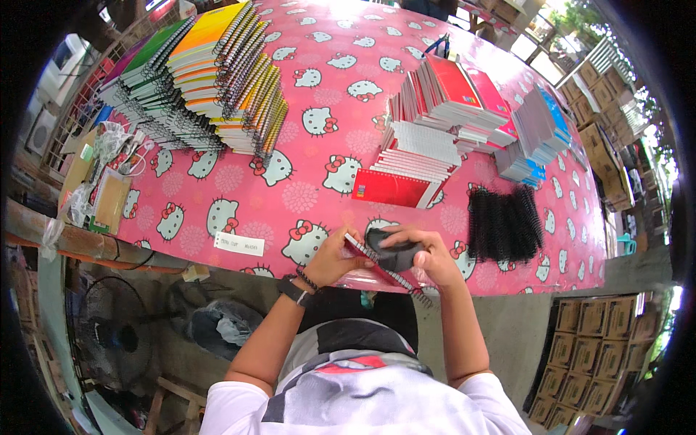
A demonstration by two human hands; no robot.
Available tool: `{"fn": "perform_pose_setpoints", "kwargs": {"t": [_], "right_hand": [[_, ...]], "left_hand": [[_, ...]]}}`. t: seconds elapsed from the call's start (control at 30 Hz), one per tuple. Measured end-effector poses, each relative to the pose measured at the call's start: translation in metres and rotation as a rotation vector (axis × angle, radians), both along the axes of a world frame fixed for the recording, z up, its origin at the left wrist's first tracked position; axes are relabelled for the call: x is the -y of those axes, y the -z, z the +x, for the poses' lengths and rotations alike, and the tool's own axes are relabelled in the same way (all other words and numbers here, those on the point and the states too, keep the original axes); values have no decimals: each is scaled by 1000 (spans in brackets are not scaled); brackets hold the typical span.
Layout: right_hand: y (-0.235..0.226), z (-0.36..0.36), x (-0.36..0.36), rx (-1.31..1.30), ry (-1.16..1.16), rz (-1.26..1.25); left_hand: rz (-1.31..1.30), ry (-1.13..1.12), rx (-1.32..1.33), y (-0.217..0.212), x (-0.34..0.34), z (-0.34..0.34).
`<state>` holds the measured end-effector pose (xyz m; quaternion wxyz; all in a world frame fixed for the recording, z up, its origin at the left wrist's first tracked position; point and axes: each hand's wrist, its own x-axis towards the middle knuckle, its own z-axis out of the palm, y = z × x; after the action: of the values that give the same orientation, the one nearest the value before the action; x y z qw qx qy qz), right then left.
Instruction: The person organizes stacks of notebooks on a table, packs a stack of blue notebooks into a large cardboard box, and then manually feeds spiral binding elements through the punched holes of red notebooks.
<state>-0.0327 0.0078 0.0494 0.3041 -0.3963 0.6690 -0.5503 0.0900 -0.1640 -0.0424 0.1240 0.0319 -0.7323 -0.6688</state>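
My left hand (332, 259) grips a red notebook (393, 276) standing on edge at the table's front, its punched spine facing up. A black spiral coil (423, 297) sticks out past the end of that spine nearest me. My right hand (435, 259) is closed on a dark grey, soft-looking pad (397, 258), held against the spine. How far the coil runs through the holes is hidden by the pad and fingers. Just beyond my hands, red notebooks (395, 187) without coils lie fanned out. To the right is a pile of loose black coils (505, 223).
Spiral-bound notebooks with yellow (206, 35) and green (156, 52) covers stand in tall stacks at the left. Blue notebooks (552, 119) sit at the right behind the coils. A white paper label (239, 245) lies near the front edge. A fan (116, 333) stands below left.
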Motion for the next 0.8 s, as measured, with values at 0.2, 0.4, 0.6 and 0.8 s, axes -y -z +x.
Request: {"fn": "perform_pose_setpoints", "kwargs": {"t": [0.2,0.4,0.6,0.8], "right_hand": [[14,4,6,194,-10,-61],[19,-4,-19,-480,432,224],[-5,8,-30,-702,490,61],[-19,36,-9,-364,340,-94]], "left_hand": [[29,0,-33,9,-2,-1],[-124,-26,22,-19,-7,1],[-273,-122,-57,-45,-25,0],[-298,-137,-191,-82,-32,-5]]}}
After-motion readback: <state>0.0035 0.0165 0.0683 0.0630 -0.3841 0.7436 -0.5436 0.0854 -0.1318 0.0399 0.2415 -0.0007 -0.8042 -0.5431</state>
